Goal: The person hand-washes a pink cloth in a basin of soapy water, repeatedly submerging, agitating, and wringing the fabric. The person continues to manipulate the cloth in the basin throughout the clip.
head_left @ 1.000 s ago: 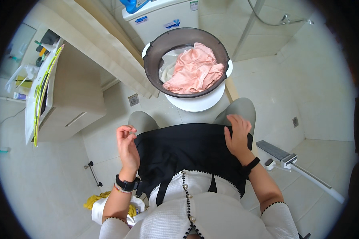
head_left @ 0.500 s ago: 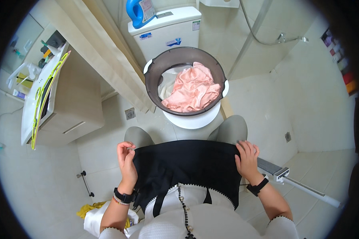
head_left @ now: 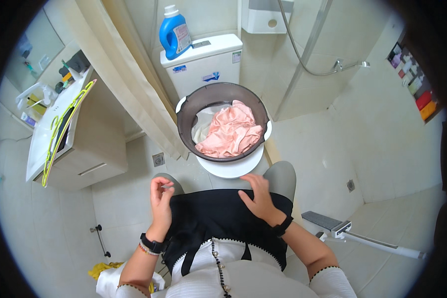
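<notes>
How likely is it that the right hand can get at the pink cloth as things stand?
Probably yes: the right hand looks empty, and the pink cloth lies uncovered in the open basin; the hand would only need to clear the near rim.

Near the middle of the frame, a white toilet lid (head_left: 228,171) carries a dark grey see-through washbasin (head_left: 221,93), the lid's rounded front edge showing below it. In the washbasin lie a crumpled pink satin garment (head_left: 231,131) and, left of it, a whitish cloth (head_left: 202,128). Farther up, the white cistern (head_left: 196,79) bears an upright blue detergent bottle (head_left: 176,37) at its left end.
</notes>
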Demonstrator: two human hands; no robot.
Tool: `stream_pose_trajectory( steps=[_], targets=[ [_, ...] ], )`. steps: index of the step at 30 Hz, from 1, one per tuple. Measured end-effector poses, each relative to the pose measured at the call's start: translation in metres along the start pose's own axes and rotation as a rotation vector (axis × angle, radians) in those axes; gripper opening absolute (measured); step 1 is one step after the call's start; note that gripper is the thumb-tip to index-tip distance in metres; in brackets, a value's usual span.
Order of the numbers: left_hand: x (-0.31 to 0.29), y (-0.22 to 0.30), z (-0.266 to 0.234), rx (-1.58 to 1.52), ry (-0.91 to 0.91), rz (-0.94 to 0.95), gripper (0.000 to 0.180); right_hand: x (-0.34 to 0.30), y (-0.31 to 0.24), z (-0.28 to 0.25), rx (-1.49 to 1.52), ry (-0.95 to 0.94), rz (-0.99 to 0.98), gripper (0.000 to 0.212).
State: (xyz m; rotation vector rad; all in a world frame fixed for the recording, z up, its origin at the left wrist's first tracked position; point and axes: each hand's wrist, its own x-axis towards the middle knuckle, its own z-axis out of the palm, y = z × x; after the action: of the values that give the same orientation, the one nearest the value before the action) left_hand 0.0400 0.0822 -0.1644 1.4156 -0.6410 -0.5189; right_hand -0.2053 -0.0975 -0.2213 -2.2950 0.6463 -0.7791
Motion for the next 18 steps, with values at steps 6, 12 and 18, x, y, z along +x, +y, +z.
stream_pose_trajectory(
  steps=[6, 12, 18],
  targets=[
    [-0.002, 0.018, 0.031, 0.284, -0.082, 0.158, 0.022, 0.001, -0.014, 0.027, 0.439, -0.058, 0.137, 0.037],
    [0.01, 0.019, 0.048, 0.537, -0.282, 0.175, 0.034, 0.032, 0.012, -0.016, -0.073, 0.058, -0.018, 0.046],
    [0.066, -0.024, 0.07, 0.734, -0.46, 0.244, 0.046, 0.093, 0.059, -0.02, -0.405, -0.246, -0.002, 0.055]
  ],
)
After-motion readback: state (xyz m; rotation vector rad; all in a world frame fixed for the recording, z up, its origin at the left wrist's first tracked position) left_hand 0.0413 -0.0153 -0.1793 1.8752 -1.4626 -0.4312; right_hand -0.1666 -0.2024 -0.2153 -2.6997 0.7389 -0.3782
